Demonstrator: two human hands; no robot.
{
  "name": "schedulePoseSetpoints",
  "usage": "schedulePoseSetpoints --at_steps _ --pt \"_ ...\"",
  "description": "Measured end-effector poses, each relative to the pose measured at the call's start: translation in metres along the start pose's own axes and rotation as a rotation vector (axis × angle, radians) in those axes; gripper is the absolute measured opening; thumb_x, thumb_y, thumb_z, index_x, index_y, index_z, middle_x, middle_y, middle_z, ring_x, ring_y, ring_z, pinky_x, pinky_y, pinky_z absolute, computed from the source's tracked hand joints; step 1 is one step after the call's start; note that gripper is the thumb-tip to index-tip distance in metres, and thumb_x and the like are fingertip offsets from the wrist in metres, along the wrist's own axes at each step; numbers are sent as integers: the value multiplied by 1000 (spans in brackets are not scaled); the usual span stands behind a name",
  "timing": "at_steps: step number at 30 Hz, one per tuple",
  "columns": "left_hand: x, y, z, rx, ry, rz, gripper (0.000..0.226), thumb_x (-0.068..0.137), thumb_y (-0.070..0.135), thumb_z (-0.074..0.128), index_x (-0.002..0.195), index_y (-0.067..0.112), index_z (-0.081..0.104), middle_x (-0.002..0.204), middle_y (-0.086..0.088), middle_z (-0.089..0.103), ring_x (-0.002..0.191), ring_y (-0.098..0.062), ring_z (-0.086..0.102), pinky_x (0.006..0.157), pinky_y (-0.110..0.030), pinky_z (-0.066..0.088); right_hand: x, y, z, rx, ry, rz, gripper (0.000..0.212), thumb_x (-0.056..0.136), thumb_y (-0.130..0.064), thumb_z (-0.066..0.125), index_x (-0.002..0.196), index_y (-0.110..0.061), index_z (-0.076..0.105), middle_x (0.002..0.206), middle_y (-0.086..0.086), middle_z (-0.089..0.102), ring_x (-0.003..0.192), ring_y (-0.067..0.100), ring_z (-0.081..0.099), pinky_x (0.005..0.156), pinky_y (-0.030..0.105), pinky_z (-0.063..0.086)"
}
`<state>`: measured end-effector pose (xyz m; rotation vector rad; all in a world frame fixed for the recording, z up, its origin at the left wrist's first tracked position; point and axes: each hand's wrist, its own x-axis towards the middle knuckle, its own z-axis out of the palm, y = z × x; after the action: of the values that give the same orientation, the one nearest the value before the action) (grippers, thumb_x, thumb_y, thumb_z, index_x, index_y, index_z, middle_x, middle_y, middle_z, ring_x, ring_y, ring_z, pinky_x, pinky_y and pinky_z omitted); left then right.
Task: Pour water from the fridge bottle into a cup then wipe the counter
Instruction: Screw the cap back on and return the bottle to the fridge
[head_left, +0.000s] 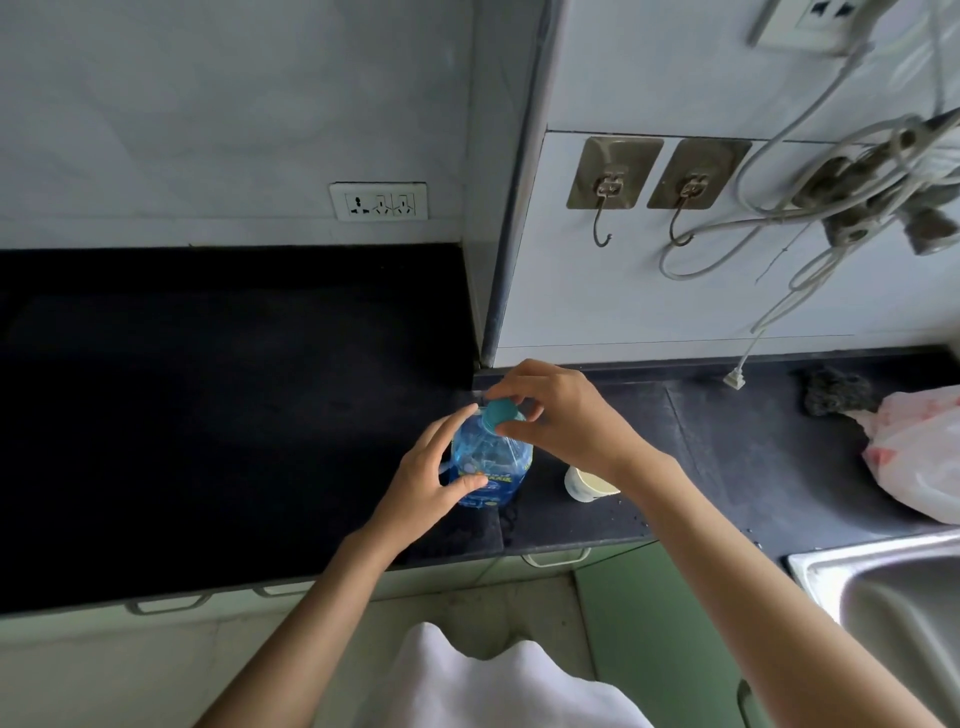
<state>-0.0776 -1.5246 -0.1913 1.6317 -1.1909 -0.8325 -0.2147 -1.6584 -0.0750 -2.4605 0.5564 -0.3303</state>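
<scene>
Both hands work the clear blue plastic water bottle (491, 460), which stands upright on the black stone counter (208, 415). Left hand (431, 480) wraps its body; right hand (558, 415) pinches the teal screw cap (502, 413). Just right of the bottle sits the white paper cup (589, 484). Likely step: uncapping or recapping; cannot tell which. Pouring would need the cap off.

Dim, soft daylight, sharp centre, wide-angle bending at edges, faint shadows.

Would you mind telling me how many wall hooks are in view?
2: one hook on the tiled wall above the cup, the other hook just right of it; cables might hide more.
</scene>
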Motion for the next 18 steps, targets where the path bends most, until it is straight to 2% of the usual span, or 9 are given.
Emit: schedulePoseSetpoints --at_steps 3,5,8,10,12,15,18 --pt "0 0 0 -11 3 -4 80 81 15 74 138 53 31 136 23 38 128 -1 42 98 -30 50 3 -1 -1 -59 -62 -27 31 82 -10 74 112 -16 70 102 -13 54 70 -15 45 67 2 37" --pt "0 0 0 -15 6 -5 81 81 14 74 136 57 31 136 22 39 128 -3 43 98 -30 50 3 -2 1 -77 -74 -44 31 82 -8 72 113 -14 69 106 -7 58 72 -12 42 69 2 33" --pt "-1 1 0 -27 9 -6 81 81 13 74 135 57 31 137 21 40 128 -5 44 98 -30 50 2 0 4 -79 -30 -20 29 80 -14 76 108 -13 70 100 -4 58 77 5 45 72 12 38" --pt "0 1 1 -34 7 -12 80 82 13 73 137 54 32 137 19 40 127 -4 44 98 -30 50 1 0 9 -89 65 50 32 75 -31 80 98 -12 68 90 -7 55 76 10 48 68 23 44" --pt "0 2 1 -43 2 -22 79 82 13 73 136 54 32 138 19 40 127 -3 44 99 -30 49 -3 1 17 -139 138 108 42 73 -45 78 94 -13 61 87 -6 54 79 12 49 65 26 45" --pt "0 4 0 -54 -1 -27 79 82 14 73 135 56 32 138 21 40 127 -2 45 99 -28 48 -10 4 26 -64 110 98 52 75 -46 76 115 -19 57 110 -7 55 99 9 50 78 24 47" --pt "0 4 0 -55 -1 -32 79 82 14 73 135 57 32 138 23 38 128 -1 43 98 -24 48 -19 8 25 138 56 30 48 88 -22 67 133 -19 51 133 -7 52 121 5 49 99 19 41"
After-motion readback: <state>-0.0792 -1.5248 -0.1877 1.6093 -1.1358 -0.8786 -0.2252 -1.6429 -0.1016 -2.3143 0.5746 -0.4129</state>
